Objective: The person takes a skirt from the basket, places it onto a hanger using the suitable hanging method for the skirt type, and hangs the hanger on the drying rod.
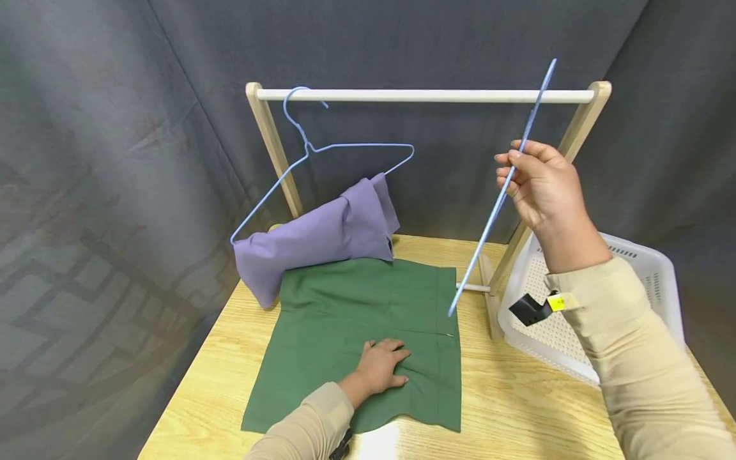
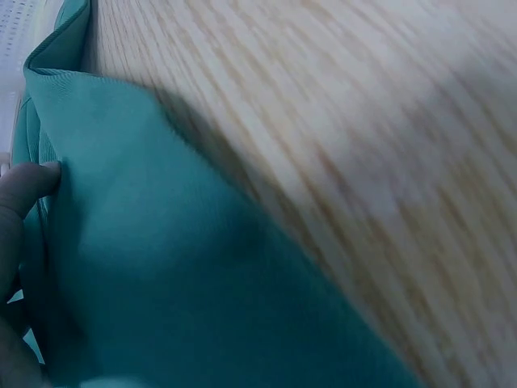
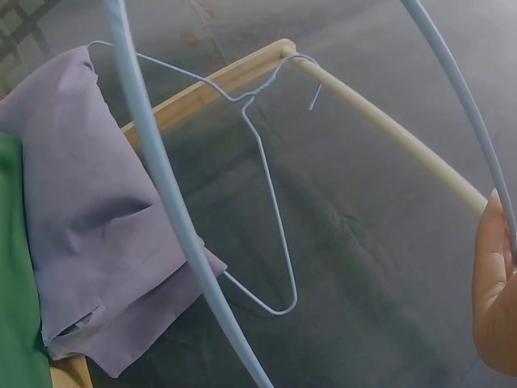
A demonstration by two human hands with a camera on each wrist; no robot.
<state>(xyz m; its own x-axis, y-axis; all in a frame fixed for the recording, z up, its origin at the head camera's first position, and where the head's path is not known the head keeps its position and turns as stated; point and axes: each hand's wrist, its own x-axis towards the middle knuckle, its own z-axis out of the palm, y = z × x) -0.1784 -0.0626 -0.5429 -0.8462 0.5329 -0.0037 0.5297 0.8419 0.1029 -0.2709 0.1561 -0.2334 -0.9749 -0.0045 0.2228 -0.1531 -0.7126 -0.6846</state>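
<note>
My left hand (image 1: 381, 367) rests palm down with fingers spread on a green garment (image 1: 333, 313), which lies flat on the table with a seam along its right side. In the left wrist view, the fingers (image 2: 24, 186) touch the green cloth (image 2: 161, 242) close to its folded edge. Up by the rack's right side, my right hand (image 1: 543, 182) pinches a light-blue wire hanger (image 1: 489, 227) between thumb and fingers. That hanger is seen edge-on, tilted, its top overlapping the rail. It carries no cloth. The right wrist view shows its wire (image 3: 153, 153) up close.
A second blue hanger (image 1: 362, 145) hangs at the left of the rack's white rail (image 1: 431, 96), with a folded purple garment (image 1: 322, 236) over its lower bar. The purple cloth reaches the green garment's far edge. A white plastic basket (image 1: 667, 275) stands right of the wooden rack.
</note>
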